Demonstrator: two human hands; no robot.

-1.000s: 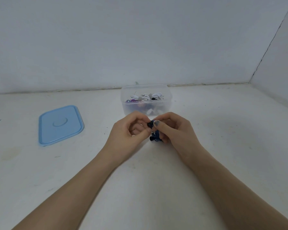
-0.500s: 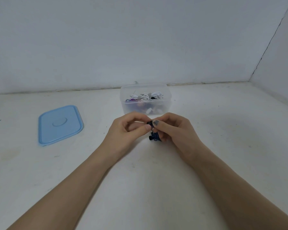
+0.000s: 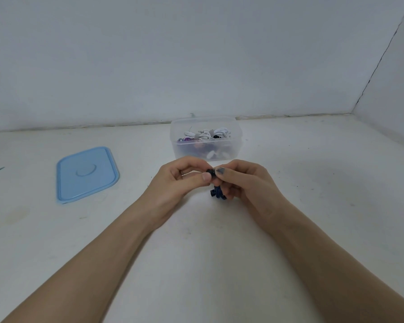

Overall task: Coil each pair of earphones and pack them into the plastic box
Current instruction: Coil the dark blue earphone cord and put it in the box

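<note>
A small bundle of dark blue earphones (image 3: 216, 192) hangs between my two hands, just above the white surface. My left hand (image 3: 182, 180) pinches its dark top end between thumb and fingers. From the other side, my right hand (image 3: 245, 183) pinches the same end with thumb and forefinger, its other fingers curled round the coiled cord, most of which is hidden. Right behind my hands stands the clear plastic box (image 3: 180, 150), open, holding coiled white, purple and dark earphones (image 3: 205, 136).
The box's light blue lid (image 3: 86, 174) lies flat on the surface at the left. A white wall closes the back and another the right side, meeting in a corner at the far right.
Both hands have stayed in place in front of the box, fingers shifting slightly on the top of the blue bundle. Nothing else has moved.
</note>
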